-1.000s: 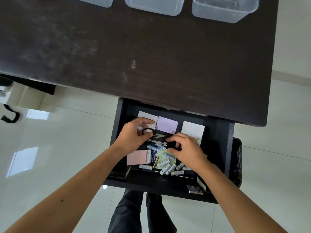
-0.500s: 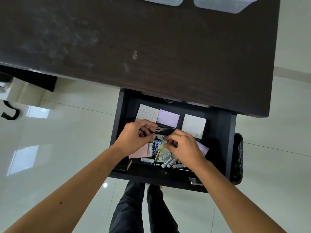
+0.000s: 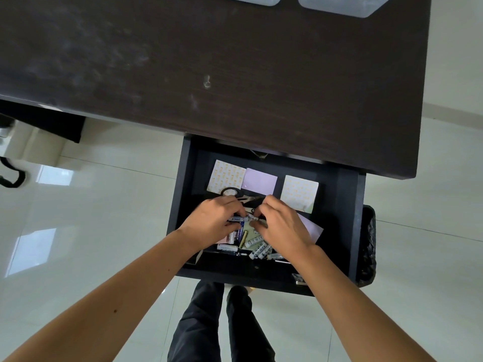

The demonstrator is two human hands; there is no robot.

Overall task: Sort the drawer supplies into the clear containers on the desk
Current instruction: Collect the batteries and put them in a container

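Note:
The black drawer (image 3: 347, 231) stands pulled out under the dark desk (image 3: 209, 74). Inside lie two patterned note pads (image 3: 226, 176) (image 3: 299, 193), a purple pad (image 3: 260, 182), scissors (image 3: 230, 192) and several loose batteries (image 3: 257, 241). My left hand (image 3: 213, 222) grips a battery (image 3: 239, 219) over the pile. My right hand (image 3: 281, 223) pinches a second battery (image 3: 253, 218) right beside it, the fingertips of both hands almost touching. Two clear containers (image 3: 251, 0) (image 3: 339, 6) sit at the desk's far edge, mostly cut off.
A black waste bin (image 3: 367, 246) stands by the drawer's right side. My dark trouser legs (image 3: 217, 322) are below the drawer. Glossy white floor tiles surround the desk. A small metal item (image 3: 298, 278) lies at the drawer's front right corner.
Both hands moved from the scissors toward the drawer's front and closed on batteries in the pile. The view tilted down, so the containers slid toward the top edge.

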